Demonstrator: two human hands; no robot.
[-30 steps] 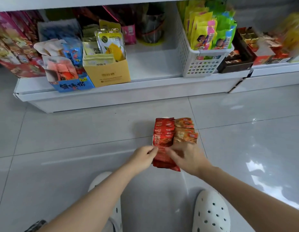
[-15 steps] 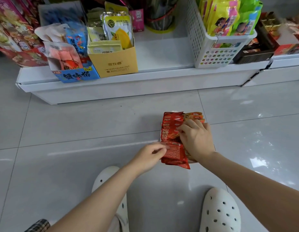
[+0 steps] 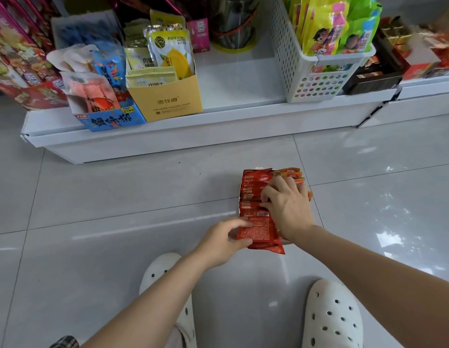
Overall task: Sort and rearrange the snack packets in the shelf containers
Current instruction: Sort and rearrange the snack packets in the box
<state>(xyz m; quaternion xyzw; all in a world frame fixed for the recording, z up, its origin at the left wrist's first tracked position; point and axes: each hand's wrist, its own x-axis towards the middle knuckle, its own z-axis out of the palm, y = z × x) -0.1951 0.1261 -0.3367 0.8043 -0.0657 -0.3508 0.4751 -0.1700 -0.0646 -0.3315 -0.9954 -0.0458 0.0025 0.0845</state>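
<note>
Left hand: the left hand (image 3: pixel 222 241) pinches the near left edge of the front red packet (image 3: pixel 259 232), thumb under, fingers on top.
Right hand: the right hand (image 3: pixel 286 204) lies palm-down across the packet stack (image 3: pixel 256 194), fingers curled over the red packets at the middle; whether it truly grips or only presses, the view does not settle.
Stack look: glossy red packets with small white print in the left column, orange packets (image 3: pixel 292 173) in the right column, mostly hidden under the right hand.
Stack axis: the long axis runs from 6 o'clock to 12 o'clock, away from the person toward the shelf; packets overlap like shingles.
Stack place: on the grey tiled floor (image 3: pixel 117 197), ahead of the white clogs (image 3: pixel 331 315).
Shelf: the white low shelf (image 3: pixel 231 84) sits at 12 o'clock, well apart from the stack.
Containers: a yellow carton (image 3: pixel 168 101) and a blue carton (image 3: pixel 110 119) at 11 o'clock, a white perforated basket (image 3: pixel 313 81) of bright packets at 1 o'clock.
</note>
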